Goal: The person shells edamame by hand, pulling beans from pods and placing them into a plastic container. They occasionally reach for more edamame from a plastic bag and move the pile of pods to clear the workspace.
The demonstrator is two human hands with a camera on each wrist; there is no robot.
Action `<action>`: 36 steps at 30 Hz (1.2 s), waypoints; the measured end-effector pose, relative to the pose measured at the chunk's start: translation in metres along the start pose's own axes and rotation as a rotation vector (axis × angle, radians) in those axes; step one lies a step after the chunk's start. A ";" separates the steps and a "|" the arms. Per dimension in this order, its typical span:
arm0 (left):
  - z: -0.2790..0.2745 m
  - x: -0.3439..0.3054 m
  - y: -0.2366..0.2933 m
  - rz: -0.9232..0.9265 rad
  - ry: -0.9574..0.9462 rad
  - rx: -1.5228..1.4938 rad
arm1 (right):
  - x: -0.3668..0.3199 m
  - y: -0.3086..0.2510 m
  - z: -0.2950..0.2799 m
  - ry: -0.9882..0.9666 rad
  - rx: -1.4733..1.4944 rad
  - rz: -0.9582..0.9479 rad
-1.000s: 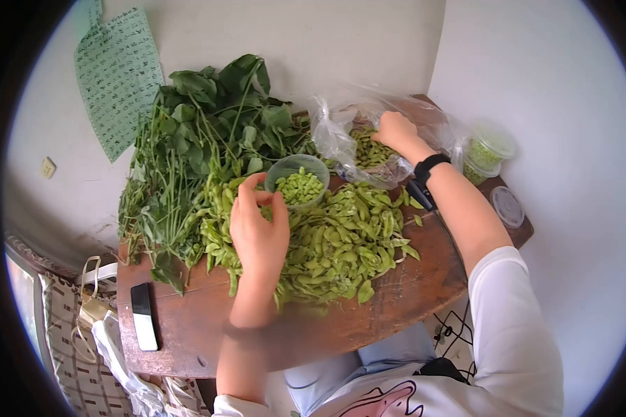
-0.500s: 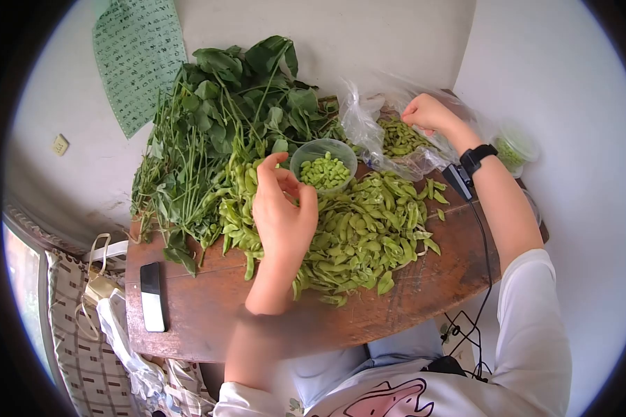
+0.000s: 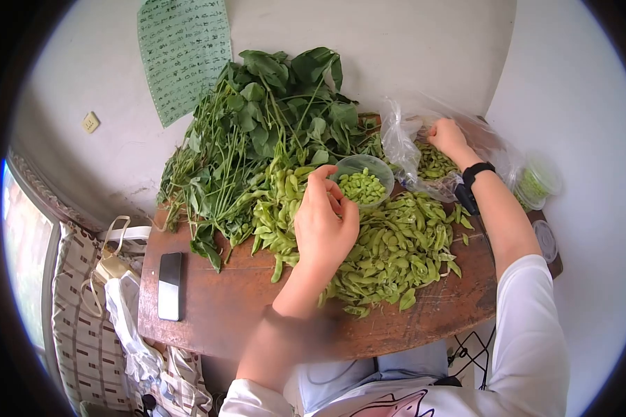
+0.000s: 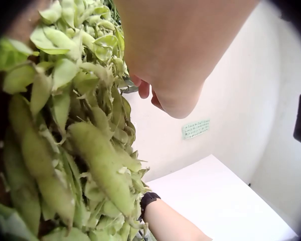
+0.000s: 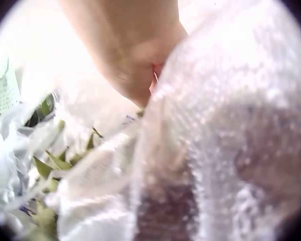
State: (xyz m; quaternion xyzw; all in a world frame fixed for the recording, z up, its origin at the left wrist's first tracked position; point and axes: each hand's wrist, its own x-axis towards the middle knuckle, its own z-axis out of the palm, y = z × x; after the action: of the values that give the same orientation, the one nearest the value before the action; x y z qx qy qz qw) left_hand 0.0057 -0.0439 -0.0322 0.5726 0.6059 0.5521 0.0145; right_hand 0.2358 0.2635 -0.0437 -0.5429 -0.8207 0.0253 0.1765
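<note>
While its fingers curl inward over the palm, the left hand (image 3: 323, 226) hovers with its fingertips just beside the rim of a clear round plastic bowl (image 3: 386, 174). Whether its grip encloses a pod cannot be told. The forearm runs from lower left up toward the bowl, which holds small, smooth shelled beans (image 3: 362, 186).

Under and around this hand lies a heap of flat green pods (image 3: 396, 247). They are long, slightly fuzzy and bumpy, and their long axes point every way across the brown wooden worktop (image 3: 222, 306).

The right hand (image 3: 446, 135) is knuckles up inside a crinkled clear plastic bag (image 3: 402, 142) of more pods. Its fingers bend down among them, and its grip is hidden.

Left of the bowl is a bundle of leafy stalks (image 3: 257, 132), stems pointing toward the near left. A dark phone (image 3: 170, 276) lies lengthwise near the worktop's left edge.

Compared with half a second ago, the left thumb and forefinger have drawn closer together, and the right hand stays in the bag.
</note>
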 end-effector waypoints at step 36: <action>-0.007 -0.015 0.013 -0.489 -0.758 -1.034 | -0.199 -0.118 -0.050 -0.202 1.268 -0.559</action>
State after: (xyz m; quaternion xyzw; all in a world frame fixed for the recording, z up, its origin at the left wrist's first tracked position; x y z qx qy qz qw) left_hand 0.0150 -0.0621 -0.0298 0.4925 0.3295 0.5129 0.6211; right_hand 0.2172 0.0286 -0.0220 -0.0988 -0.7689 0.5033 0.3818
